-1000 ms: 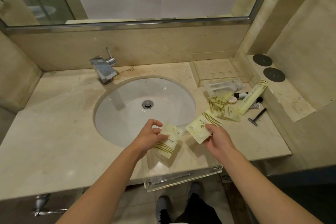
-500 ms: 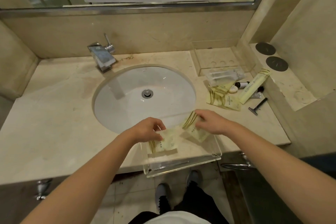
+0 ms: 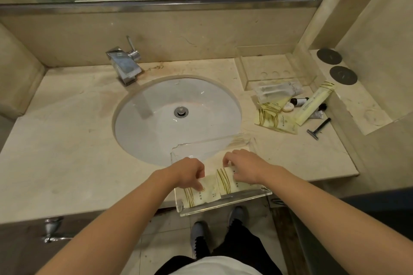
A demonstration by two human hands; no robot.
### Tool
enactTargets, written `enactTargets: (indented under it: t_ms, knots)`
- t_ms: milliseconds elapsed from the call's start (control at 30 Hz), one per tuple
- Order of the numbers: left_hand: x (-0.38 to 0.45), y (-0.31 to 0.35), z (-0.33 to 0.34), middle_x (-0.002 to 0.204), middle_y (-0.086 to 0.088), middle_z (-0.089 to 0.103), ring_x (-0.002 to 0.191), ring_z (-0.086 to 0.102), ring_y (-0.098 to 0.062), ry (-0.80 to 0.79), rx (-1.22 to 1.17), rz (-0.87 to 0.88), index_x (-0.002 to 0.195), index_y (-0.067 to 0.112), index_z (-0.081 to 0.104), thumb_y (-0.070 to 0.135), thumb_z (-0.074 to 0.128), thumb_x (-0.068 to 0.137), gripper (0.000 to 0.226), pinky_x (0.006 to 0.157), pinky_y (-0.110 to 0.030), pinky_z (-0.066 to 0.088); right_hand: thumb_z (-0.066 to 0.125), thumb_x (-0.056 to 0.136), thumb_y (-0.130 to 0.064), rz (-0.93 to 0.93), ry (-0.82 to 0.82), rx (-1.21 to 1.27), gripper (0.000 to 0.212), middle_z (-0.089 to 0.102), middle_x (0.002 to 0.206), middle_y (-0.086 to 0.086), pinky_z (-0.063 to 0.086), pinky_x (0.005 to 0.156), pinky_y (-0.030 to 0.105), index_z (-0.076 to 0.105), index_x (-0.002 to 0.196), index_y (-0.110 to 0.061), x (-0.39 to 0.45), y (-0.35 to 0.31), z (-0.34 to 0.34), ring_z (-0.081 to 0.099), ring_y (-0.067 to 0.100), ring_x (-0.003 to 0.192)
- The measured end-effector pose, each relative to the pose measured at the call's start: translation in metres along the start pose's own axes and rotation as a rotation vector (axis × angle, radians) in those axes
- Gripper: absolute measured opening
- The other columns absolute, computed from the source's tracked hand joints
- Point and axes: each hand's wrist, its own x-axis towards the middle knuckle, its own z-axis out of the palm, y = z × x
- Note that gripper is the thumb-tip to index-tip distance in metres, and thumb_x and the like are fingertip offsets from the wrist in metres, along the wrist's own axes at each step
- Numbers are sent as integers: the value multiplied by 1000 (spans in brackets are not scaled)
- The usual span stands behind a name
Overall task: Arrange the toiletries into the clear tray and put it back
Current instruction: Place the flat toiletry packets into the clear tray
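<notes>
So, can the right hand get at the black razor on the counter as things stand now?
Probably yes. The razor lies alone on open counter, right of the clear tray, nothing covering it. But the right hand first must release its packet.

free: counter (image 3: 67,140) left of sink (image 3: 176,118) | blocked: toiletry pile (image 3: 290,109) right, faucet (image 3: 125,65) behind

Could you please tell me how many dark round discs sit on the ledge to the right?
2: one disc nearer the wall, the other disc just in front of it.
</notes>
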Motion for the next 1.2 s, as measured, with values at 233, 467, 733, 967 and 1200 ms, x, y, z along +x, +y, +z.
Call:
enactTargets:
  t_ms: [233,467,733,967,1200]
  knots:
    - [4,1,7,90,7,54,82,51,-15,51,104,65,90,26,50,27,80,72,35,71,-27,44,63,83,-21,-3,6,-15,30,54,115,1,45,89,33,60,113,-25,-5,9,5,50,21,106]
    - [7,0,7,82,9,51,75,48,-15,49,104,67,86,26,47,29,80,72,36,64,-26,40,70,78,-32,-37,0,-35,40,55,115,0,40,81,31,56,115,-25,-2,6,8,48,19,104]
    - [8,-3,4,79,9,50,72,46,-14,35,99,77,77,29,44,30,80,70,37,66,-29,42,76,72,-42,-112,0,-170,57,50,120,2,38,88,35,50,119,-24,0,5,10,43,22,107]
    - [8,-2,7,84,8,51,74,47,-13,49,155,71,82,27,46,35,79,71,36,66,-27,41,76,74,-41,-122,-6,-143,54,53,118,2,40,86,36,51,118,-23,1,3,8,45,22,105]
    - [9,1,-2,85,10,53,74,49,-11,70,0,62,88,26,49,43,81,65,43,69,-27,45,66,80,-46,-69,142,47,34,57,105,-2,44,80,33,57,102,-22,-2,9,4,50,18,96]
